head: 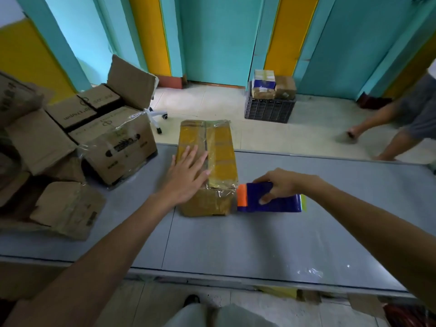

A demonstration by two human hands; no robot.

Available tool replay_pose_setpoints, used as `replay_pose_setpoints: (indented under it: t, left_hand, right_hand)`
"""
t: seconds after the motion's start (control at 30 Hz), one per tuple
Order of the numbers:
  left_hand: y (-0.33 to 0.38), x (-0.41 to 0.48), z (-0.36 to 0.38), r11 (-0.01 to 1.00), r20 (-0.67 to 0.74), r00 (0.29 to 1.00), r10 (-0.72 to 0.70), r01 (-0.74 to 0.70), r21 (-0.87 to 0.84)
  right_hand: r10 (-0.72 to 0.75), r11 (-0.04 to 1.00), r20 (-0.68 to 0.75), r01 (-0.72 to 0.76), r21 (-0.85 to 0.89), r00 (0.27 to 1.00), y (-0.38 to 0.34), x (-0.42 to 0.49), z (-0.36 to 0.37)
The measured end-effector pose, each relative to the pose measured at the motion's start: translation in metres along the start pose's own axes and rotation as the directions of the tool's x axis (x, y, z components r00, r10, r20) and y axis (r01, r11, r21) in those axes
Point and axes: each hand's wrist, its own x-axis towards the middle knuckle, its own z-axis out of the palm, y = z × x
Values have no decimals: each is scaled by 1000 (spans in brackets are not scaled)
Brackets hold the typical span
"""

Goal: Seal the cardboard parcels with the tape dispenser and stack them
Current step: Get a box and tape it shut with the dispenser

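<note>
Dim, even indoor light, soft faint shadows on the table [259,244], small glare spots on clear film [311,271] near its front edge, wide-angle bending at the frame edges, motion blur on a passing person [401,123], overall soft focus.

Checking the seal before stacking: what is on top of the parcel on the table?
On the parcel, clear tape runs along the centre seam and the left hand lies flat. The seam beneath the hand is covered. The right hand holds the tape dispenser beside it.
</note>
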Motion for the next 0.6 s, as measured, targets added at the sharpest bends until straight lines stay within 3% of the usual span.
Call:
replay_pose_setpoints:
  t: [0.1, 0.17, 0.3, 0.47, 0.6]
  left_hand:
    - [0, 3, 1, 998, 11, 1000, 3, -2, -64]
    - [-1, 2, 1, 974, -51, 999, 8, -20, -225]
    - [-3, -2, -4, 802, -215, 976, -42, -95, -589]
    - [-12, -10, -6, 814, -312, 949, -52, -141, -564]
    - [-23, -17, -5, 831, -319, 942, -104, -94, -548]
  right_hand:
    - [25, 977, -131, -52, -205, 991, 8, -1, 10]
    - [50, 970, -226, -101, -221, 973, 12, 1, 33]
    - [62, 972, -378, -142, -189, 924, 27, 4, 73]
    - [137, 973, -408, -199, -114, 903, 30, 2, 107]
    - [156, 935, -504, -292, -204, 850, 25, 3, 109]
